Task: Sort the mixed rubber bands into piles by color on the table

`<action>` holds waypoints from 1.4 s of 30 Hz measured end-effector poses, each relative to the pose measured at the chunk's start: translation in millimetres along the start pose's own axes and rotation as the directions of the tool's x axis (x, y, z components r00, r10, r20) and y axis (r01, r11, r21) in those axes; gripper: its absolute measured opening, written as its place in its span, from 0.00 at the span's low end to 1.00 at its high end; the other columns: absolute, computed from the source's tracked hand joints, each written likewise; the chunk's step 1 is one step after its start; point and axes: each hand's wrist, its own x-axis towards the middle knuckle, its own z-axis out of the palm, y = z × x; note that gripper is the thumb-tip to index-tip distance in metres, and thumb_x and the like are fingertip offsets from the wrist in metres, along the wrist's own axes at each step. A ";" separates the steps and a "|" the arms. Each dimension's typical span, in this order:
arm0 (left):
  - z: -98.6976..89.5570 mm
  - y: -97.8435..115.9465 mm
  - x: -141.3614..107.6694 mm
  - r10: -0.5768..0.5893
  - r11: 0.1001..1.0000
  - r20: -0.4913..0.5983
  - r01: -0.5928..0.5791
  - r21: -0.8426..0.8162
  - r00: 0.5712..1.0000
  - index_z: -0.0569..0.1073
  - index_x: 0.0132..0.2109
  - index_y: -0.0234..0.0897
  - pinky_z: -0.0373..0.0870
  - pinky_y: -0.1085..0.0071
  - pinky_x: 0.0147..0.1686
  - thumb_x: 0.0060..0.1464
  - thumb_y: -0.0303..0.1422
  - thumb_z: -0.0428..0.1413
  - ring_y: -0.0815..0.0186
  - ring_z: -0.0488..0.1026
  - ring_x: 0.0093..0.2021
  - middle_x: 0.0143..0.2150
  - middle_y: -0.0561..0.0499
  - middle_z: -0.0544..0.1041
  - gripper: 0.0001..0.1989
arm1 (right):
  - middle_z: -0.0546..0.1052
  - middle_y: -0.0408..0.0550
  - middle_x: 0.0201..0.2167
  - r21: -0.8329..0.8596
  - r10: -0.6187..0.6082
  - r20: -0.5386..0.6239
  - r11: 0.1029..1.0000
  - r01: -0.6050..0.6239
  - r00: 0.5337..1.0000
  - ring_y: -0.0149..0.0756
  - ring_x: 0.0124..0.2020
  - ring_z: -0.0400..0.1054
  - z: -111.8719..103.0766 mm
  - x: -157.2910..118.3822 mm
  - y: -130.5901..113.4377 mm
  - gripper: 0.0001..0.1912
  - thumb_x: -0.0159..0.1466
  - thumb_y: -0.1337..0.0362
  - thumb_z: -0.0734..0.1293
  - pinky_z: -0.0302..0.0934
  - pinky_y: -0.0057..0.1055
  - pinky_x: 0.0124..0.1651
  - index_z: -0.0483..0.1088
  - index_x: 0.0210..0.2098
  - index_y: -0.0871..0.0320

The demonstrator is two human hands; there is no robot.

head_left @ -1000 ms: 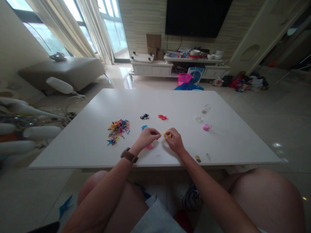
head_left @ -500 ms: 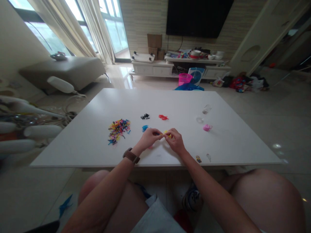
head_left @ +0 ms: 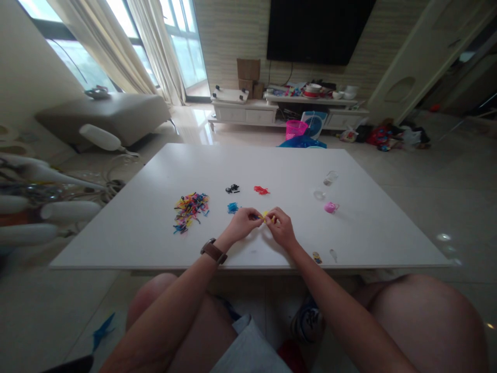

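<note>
My left hand [head_left: 245, 221] and my right hand [head_left: 280, 226] meet fingertip to fingertip over the white table [head_left: 147, 212]. Both are closed in a pinch on small pieces too tiny to make out. Yellow pieces [head_left: 265, 213] show just behind the fingertips. Beyond my left hand lies a small blue pile [head_left: 233, 207], with a black pile [head_left: 232, 189] behind it and a red pile [head_left: 261, 190] to the right. A large mixed-colour pile [head_left: 190, 210] spreads out on the left.
At the table's right lie a pink object [head_left: 331, 207], a clear round piece [head_left: 319, 194] and a clear container [head_left: 331, 178]. A small yellow figure [head_left: 317, 257] and a clear piece [head_left: 333, 255] are near the front edge.
My left hand has shifted slightly right, towards my right hand. The pink bit that showed beneath my left hand is no longer visible. The view has tilted slightly.
</note>
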 end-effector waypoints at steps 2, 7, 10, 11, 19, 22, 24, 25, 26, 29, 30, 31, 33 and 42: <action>0.6 -0.6 0.5 -0.003 1.000 -0.002 0.003 -0.015 1.000 0.77 0.33 0.30 0.62 0.75 0.24 0.49 0.32 0.59 0.69 0.69 0.26 0.26 0.49 0.77 0.08 | 0.71 0.44 0.29 0.010 0.001 -0.001 1.000 -0.001 1.000 0.34 0.32 0.64 0.0 0.2 -0.1 0.07 0.64 0.66 0.63 0.58 0.31 0.34 0.67 0.29 0.55; 1.1 -5.5 3.0 0.007 1.000 -0.003 -0.007 -0.025 1.000 0.76 0.32 0.30 0.63 0.74 0.26 0.48 0.31 0.59 0.69 0.70 0.26 0.26 0.49 0.77 0.07 | 0.70 0.44 0.29 -0.015 -0.014 -0.029 1.000 0.013 0.999 0.35 0.33 0.64 1.3 -0.5 -0.9 0.07 0.64 0.66 0.63 0.58 0.32 0.34 0.67 0.28 0.55; 0.5 -5.6 3.9 0.014 1.000 -0.016 -0.014 -0.006 1.000 0.76 0.32 0.31 0.63 0.74 0.27 0.47 0.31 0.59 0.68 0.70 0.27 0.26 0.49 0.76 0.06 | 0.70 0.44 0.29 -0.029 -0.016 -0.033 0.999 0.015 0.999 0.35 0.33 0.64 1.6 -1.1 -0.7 0.07 0.65 0.66 0.62 0.59 0.32 0.35 0.67 0.29 0.55; 0.0 -4.9 3.9 0.017 1.000 -0.019 -0.017 0.004 1.000 0.76 0.32 0.31 0.63 0.74 0.27 0.47 0.31 0.59 0.68 0.70 0.27 0.26 0.49 0.76 0.06 | 0.70 0.44 0.29 -0.029 -0.017 -0.025 0.999 0.016 1.000 0.35 0.33 0.64 1.5 -1.3 -0.6 0.07 0.65 0.66 0.62 0.59 0.32 0.35 0.67 0.29 0.55; -6.8 -2.0 1.3 0.048 0.992 -0.050 -0.042 0.119 0.998 0.79 0.30 0.31 0.62 0.73 0.28 0.47 0.28 0.59 0.69 0.69 0.27 0.26 0.49 0.77 0.05 | 0.74 0.47 0.34 -0.003 -0.044 0.029 0.999 0.044 0.999 0.37 0.37 0.68 1.1 -1.4 -1.8 0.03 0.63 0.65 0.67 0.62 0.33 0.36 0.73 0.35 0.54; -7.2 -3.0 0.4 0.054 0.990 -0.055 -0.047 0.134 0.997 0.79 0.29 0.31 0.63 0.73 0.29 0.47 0.29 0.59 0.68 0.70 0.27 0.27 0.48 0.77 0.05 | 0.74 0.46 0.32 -0.005 -0.032 -0.014 0.999 0.032 0.999 0.36 0.36 0.68 1.0 -1.4 -2.1 0.04 0.63 0.66 0.66 0.61 0.33 0.36 0.73 0.33 0.55; -6.3 -2.8 0.1 0.063 0.990 -0.055 -0.055 0.133 0.996 0.79 0.29 0.32 0.64 0.73 0.29 0.47 0.30 0.60 0.68 0.70 0.28 0.28 0.48 0.77 0.05 | 0.73 0.45 0.31 -0.014 -0.001 -0.043 1.000 0.000 0.999 0.35 0.34 0.67 0.7 -1.2 -2.4 0.05 0.63 0.67 0.65 0.61 0.32 0.35 0.71 0.30 0.55; -5.7 -2.7 0.2 0.067 0.990 -0.055 -0.059 0.131 0.996 0.79 0.29 0.32 0.64 0.73 0.30 0.47 0.30 0.60 0.68 0.70 0.28 0.28 0.48 0.78 0.05 | 0.73 0.45 0.30 -0.017 0.013 -0.049 1.000 -0.014 0.999 0.35 0.33 0.66 0.5 -1.1 -2.5 0.05 0.62 0.67 0.65 0.60 0.32 0.34 0.70 0.30 0.55; -5.2 -2.6 0.5 0.068 0.990 -0.054 -0.061 0.127 0.996 0.79 0.29 0.32 0.65 0.73 0.30 0.47 0.30 0.60 0.68 0.71 0.28 0.29 0.48 0.78 0.05 | 0.72 0.44 0.30 -0.020 0.022 -0.050 1.000 -0.023 0.999 0.35 0.32 0.66 0.3 -0.9 -2.3 0.05 0.62 0.68 0.65 0.60 0.32 0.34 0.70 0.29 0.55; -6.3 -3.6 2.2 0.033 0.996 -0.042 -0.029 0.083 0.999 0.79 0.30 0.31 0.66 0.72 0.30 0.47 0.30 0.60 0.66 0.72 0.29 0.29 0.47 0.79 0.06 | 0.71 0.44 0.29 -0.053 0.041 -0.085 0.998 -0.046 0.996 0.35 0.33 0.66 0.0 -0.4 0.3 0.05 0.62 0.68 0.64 0.59 0.32 0.35 0.68 0.29 0.55; -8.1 -4.4 2.9 0.008 0.998 -0.040 -0.006 0.056 0.999 0.79 0.31 0.31 0.66 0.72 0.30 0.47 0.31 0.60 0.66 0.73 0.29 0.28 0.47 0.79 0.06 | 0.71 0.44 0.29 -0.082 0.053 -0.120 0.995 -0.063 0.991 0.36 0.34 0.65 0.1 -0.2 2.0 0.05 0.61 0.68 0.64 0.59 0.32 0.35 0.68 0.29 0.56; -10.7 -5.4 3.4 -0.019 1.000 -0.038 0.020 0.024 0.999 0.80 0.32 0.31 0.67 0.72 0.30 0.48 0.31 0.60 0.66 0.73 0.29 0.28 0.47 0.79 0.06 | 0.71 0.44 0.29 -0.119 0.068 -0.164 0.989 -0.088 0.984 0.36 0.34 0.65 0.3 0.0 4.0 0.05 0.61 0.69 0.64 0.59 0.32 0.35 0.68 0.29 0.56; -17.9 -7.3 3.8 -0.067 0.997 -0.044 0.064 -0.049 0.997 0.80 0.34 0.31 0.68 0.71 0.32 0.49 0.32 0.60 0.65 0.75 0.30 0.29 0.46 0.80 0.08 | 0.71 0.44 0.29 -0.194 0.104 -0.250 0.969 -0.155 0.963 0.38 0.35 0.65 1.0 0.5 8.4 0.05 0.60 0.69 0.64 0.59 0.33 0.37 0.68 0.28 0.56; -41.4 -10.8 2.4 -0.213 0.805 -0.002 0.174 -0.567 0.977 0.80 0.40 0.30 0.69 0.65 0.52 0.45 0.28 0.64 0.63 0.77 0.42 0.38 0.42 0.81 0.12 | 0.72 0.45 0.28 -0.375 0.177 -0.278 0.885 -0.276 0.944 0.40 0.36 0.63 3.4 1.5 19.4 0.06 0.56 0.69 0.65 0.58 0.36 0.44 0.66 0.23 0.55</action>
